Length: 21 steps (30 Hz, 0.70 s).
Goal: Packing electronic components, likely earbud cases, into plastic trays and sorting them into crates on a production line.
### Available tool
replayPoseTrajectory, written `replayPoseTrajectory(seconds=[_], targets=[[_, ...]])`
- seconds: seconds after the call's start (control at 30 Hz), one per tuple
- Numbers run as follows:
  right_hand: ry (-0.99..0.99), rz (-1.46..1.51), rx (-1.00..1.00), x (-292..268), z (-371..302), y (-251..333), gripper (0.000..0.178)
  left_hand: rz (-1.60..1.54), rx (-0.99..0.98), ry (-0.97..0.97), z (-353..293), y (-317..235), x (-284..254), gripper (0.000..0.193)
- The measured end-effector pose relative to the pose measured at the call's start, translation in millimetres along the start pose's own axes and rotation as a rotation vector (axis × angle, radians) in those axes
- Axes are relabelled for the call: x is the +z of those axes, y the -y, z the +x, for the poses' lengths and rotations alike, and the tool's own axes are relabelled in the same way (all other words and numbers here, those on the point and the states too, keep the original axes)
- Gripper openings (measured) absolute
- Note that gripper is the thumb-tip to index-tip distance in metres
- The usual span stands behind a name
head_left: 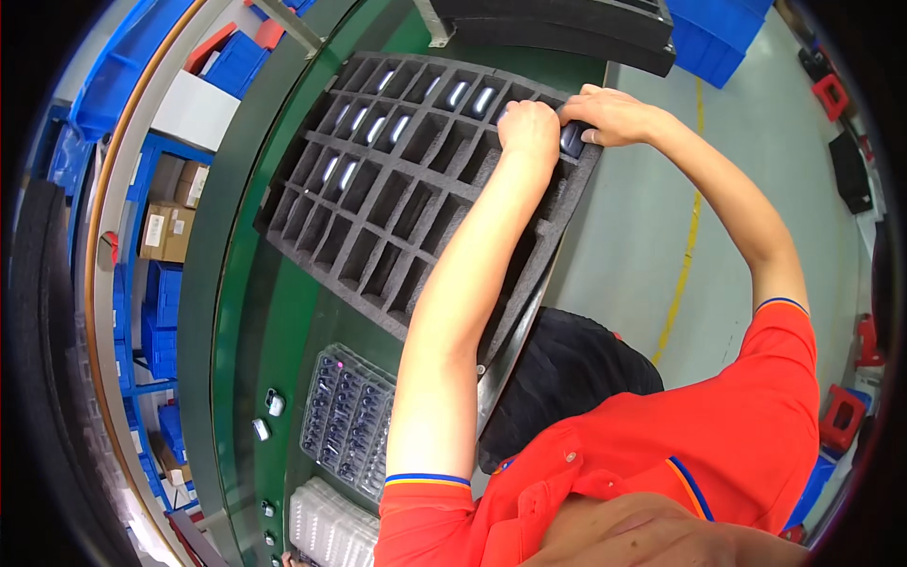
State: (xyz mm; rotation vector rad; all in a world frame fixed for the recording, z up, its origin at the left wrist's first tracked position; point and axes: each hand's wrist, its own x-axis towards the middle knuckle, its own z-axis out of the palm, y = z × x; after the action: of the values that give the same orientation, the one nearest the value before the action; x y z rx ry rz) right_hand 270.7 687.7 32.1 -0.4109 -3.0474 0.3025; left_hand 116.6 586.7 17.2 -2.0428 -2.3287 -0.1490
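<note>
Two hands at the corner of a big foam tray

A small dark case (571, 142) is at the far right corner of the big dark foam tray (321, 279). It sits just to the right of the left hand (531, 130) and under the fingers of the right hand (614, 115). The right hand is bent around the case, with its thumb on the near side and its fingers over the far side, so it is gripping it. The left hand is curled up, right beside the case. Its fingertips are hidden, so I cannot tell if it holds anything.

The foam tray has lots of little slots. Some have shiny pieces (349, 176) in them, mostly on the far and left parts. The tray lies on a green table (248, 373). Nearer, there is a clear plastic tray (321, 444) with small dark parts in rows, and then some white trays (316, 529). Left of these, a few small white and dark cases (262, 430) lie on the green
</note>
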Motion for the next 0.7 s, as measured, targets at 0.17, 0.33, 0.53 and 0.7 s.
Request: replayPoseTrajectory(seconds=[0.17,0.33,0.53,0.7], targets=[[0.253,-0.161,0.097,-6.0,24.5,19.9,0.03,-0.002,-0.14,0.319,26.6,-2.9,-5.2,0.031],[0.156,0.014,-0.091,-8.6,9.5,1.7,0.03,-0.372,-0.038,0.241,27.0,45.2,16.1,0.051],[0.035,0.429,0.11,8.1,4.8,-11.5,0.037,-1.093,0.013,-0.008,11.0,64.6,32.1,0.032],[-0.493,0.682,0.27,31.0,7.7,1.2,0.038,-1.932,-0.29,-0.279,-53.0,65.9,-18.4,0.018]])
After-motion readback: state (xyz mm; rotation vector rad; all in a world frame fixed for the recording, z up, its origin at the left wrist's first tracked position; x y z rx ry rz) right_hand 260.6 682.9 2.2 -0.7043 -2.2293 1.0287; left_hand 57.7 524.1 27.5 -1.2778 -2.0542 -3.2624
